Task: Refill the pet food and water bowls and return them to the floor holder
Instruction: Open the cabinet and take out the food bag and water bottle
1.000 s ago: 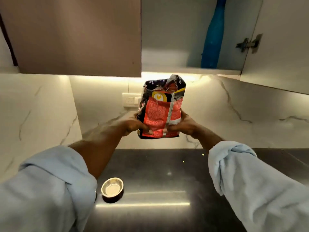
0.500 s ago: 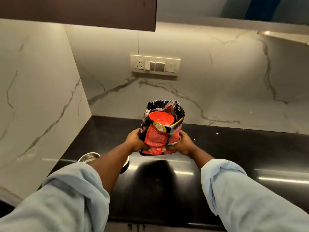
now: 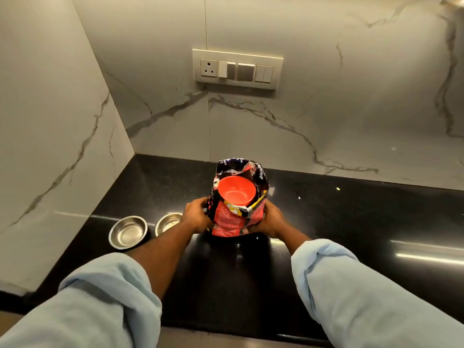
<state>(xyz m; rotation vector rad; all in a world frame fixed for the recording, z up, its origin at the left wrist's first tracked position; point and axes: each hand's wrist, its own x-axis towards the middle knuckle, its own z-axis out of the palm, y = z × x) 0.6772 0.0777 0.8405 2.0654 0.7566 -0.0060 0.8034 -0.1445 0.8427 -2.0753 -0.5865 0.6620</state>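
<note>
A red and black pet food bag [image 3: 232, 219] stands upright on the black counter [image 3: 351, 222], its top open. An orange plastic cup [image 3: 236, 191] sits in the bag's mouth. My left hand [image 3: 195, 217] grips the bag's left side and my right hand [image 3: 272, 219] grips its right side. Two empty steel bowls lie on the counter to the left of the bag: one steel bowl [image 3: 128, 231] in full view, the other steel bowl [image 3: 167, 222] partly hidden behind my left wrist.
A marble wall [image 3: 50, 146] closes the counter on the left and another runs along the back, with a switch and socket panel [image 3: 237, 69] above the bag. The counter's front edge [image 3: 226, 334] is near my elbows.
The bag has come down from cupboard height to the counter, still in both hands. My view has tilted downward, so the cupboard has left the frame and both bowls show.
</note>
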